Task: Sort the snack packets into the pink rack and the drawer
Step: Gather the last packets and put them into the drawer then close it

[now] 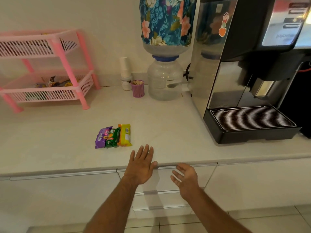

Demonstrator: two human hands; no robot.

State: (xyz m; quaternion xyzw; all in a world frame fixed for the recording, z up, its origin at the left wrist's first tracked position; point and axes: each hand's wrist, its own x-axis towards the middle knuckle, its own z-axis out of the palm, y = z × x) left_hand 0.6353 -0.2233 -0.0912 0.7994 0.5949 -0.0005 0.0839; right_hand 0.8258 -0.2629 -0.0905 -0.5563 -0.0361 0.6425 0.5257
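Three snack packets lie side by side on the white counter [176, 132]: a purple packet [101, 137], a green packet [112, 137] and a yellow packet [125, 135]. The two-tier pink rack [50, 96] stands at the back left with several wrappers on its lower shelf. My left hand [141, 165] hovers flat and open at the counter's front edge, just right of the packets. Lower down, my right hand [186, 178] is open in front of the closed top drawer [207, 174]. Neither hand holds anything.
A coffee machine [244, 81] with a drip tray fills the right side. A water bottle dispenser [165, 78] with a floral cover, a stack of paper cups [124, 68] and a purple stick holder [138, 88] stand at the back wall. More drawers sit below.
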